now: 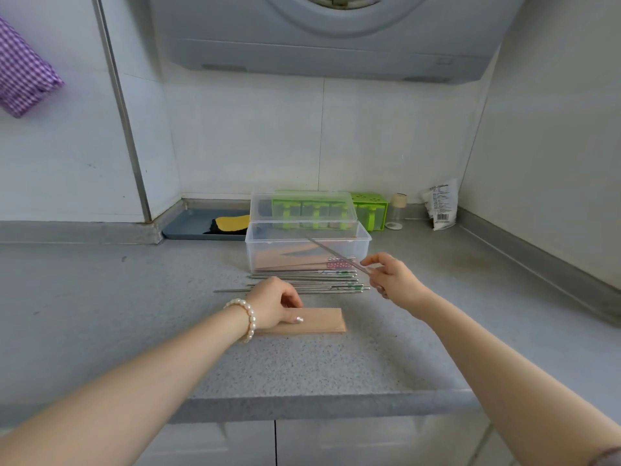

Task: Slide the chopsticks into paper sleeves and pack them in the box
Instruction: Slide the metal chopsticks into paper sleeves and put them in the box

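While your left hand (274,302) presses the flat tan paper sleeve (312,320) against the grey speckled table (302,364), thumb on the paper and fingers curled over its left end, your right hand (391,275) pinches a thin steel chopstick (336,255) near its butt end. That chopstick is lifted clear of the table, its tip slanting up and away over the clear plastic storage box (307,245).

The row of remaining steel chopsticks (302,282) lies on the table between the sleeve and the box, just in front of the box wall. Inside the box, tan sleeves already lie flat, and one red-patterned wrapped end shows near the right wall. The box's hinged clear lid (302,206) stands open behind it.

The step in hand appears to be loading: one chopstick is picked, and the sleeve is held ready but not yet filled.

For the next move:
1. Swing the chopstick tip round to the sleeve's open mouth; which end is open cannot be told from this view.
2. Keep the left hand pinning the sleeve so it does not skid.
3. Feed the chopstick in level, since a thin paper mouth is likely to crumple under an angled tip.
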### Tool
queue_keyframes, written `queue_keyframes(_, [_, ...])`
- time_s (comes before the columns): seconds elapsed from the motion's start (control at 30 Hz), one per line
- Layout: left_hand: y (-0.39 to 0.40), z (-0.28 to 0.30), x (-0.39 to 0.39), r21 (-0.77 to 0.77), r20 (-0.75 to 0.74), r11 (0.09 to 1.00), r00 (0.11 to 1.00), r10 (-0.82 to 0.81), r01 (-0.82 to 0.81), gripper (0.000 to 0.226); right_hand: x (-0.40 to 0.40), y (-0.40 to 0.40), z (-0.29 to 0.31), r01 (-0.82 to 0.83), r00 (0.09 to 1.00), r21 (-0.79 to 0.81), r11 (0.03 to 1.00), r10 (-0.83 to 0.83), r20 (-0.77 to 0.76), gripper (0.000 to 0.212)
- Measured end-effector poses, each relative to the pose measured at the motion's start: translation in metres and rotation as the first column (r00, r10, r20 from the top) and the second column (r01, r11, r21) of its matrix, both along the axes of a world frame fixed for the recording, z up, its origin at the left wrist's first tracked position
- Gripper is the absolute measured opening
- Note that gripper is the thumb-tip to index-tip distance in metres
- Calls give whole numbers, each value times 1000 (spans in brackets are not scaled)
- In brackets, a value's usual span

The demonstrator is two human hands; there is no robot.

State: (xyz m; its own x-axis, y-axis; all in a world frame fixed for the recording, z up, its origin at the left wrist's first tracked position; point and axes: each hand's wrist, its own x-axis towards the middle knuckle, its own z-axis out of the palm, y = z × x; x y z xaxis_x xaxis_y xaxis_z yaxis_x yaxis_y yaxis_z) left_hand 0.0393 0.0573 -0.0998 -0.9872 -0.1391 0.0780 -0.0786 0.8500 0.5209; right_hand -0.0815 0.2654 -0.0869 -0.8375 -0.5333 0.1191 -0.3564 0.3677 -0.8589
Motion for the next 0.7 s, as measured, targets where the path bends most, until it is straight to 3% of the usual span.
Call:
queue_keyframes(0.17, [-2,4,1,72,-39,997,999,10,-7,13,18,-6,-2,-49,997,20,999,47,53,18])
queue_keyframes(0.27, [-2,15,4,89,-43,996,999,-3,7,4,27,-9,1,-87,976,-166,982,117,183,13])
queue_keyframes(0.37, [-2,27,10,60,-89,998,996,23,-18,15,31,-10,8,-65,953,-312,948,152,262,16])
queue_keyframes(0.53, [13,36,24,-126,-168,992,985,-41,20,15,47,-21,18,-23,907,-487,873,224,358,16])
queue_keyframes(0.7, [20,31,28,-182,-216,982,972,-97,57,5,55,-31,27,-30,924,-625,780,261,281,13])
